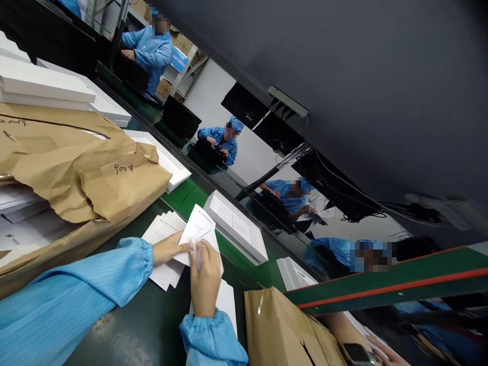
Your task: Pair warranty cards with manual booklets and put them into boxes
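Note:
A white printed leaflet (199, 225) is held up between both of my hands above the dark green table. My left hand (168, 250) pinches its lower left edge with thumb and fingers. My right hand (206, 269) lies over its lower part, fingers bent onto the paper. Beneath my left hand, a fanned pile of similar white leaflets (163, 230) rests on the table. More white sheets (227, 305) lie behind my right wrist, partly covered by it. Both forearms wear blue sleeves.
An opened brown paper package (125, 188) with white papers inside stands at left. White boxes (238, 226) lie on the green belt (186, 195). Another brown package (282, 325) stands at right, beside another person's wrist with a watch (357, 352). People in blue sit across the line.

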Demonstrator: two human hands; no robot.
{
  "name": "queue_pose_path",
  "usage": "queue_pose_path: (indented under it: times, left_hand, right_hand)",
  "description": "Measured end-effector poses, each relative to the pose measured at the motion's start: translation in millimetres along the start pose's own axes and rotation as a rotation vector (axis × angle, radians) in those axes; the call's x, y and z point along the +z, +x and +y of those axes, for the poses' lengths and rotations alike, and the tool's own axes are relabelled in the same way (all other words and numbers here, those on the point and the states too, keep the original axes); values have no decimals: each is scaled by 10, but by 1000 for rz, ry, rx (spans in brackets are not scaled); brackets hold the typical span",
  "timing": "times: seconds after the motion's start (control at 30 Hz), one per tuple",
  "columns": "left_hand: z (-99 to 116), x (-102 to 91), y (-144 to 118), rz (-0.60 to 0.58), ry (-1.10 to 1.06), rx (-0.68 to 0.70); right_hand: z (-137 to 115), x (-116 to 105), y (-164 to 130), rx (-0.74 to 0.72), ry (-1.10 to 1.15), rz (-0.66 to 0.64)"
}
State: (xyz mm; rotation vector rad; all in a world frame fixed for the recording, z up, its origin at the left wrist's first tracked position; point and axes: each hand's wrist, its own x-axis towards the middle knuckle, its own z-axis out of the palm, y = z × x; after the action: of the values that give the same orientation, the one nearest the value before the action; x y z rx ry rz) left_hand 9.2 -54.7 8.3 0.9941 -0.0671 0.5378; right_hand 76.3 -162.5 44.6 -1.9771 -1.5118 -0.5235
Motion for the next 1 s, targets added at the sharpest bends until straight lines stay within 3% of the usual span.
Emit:
queue_pose_path:
  times: [0.07,0.17,0.27,0.37,0.47,0.53,0.67,0.83,0.9,1.0]
  left_hand:
    - [-9,18,6,24,8,41]
    - [-41,-11,25,151,69,58]
    - [-60,-54,39,255,160,61]
    - [-45,-63,40,295,205,85]
    - [-23,-57,41,332,215,100]
    - [-19,-62,45,364,208,98]
    - [-30,-98,61,416,178,115]
    - [-44,-130,71,415,207,155]
    - [-46,-127,70,397,233,161]
    - [-43,-114,67,367,243,157]
  right_hand:
    - [-73,81,-29,-33,-1,-95]
    - [6,57,-47,-35,24,-209]
    - [226,-65,16,35,50,-113]
    - [497,-223,78,299,149,29]
    - [694,-332,32,611,564,-149]
    - [744,-347,-44,699,845,-308]
    - [736,-323,-148,716,1053,-459]
    - [772,-363,-145,651,960,-665]
    - [775,-349,-153,644,957,-695]
    - [737,-275,-172,672,961,-640]
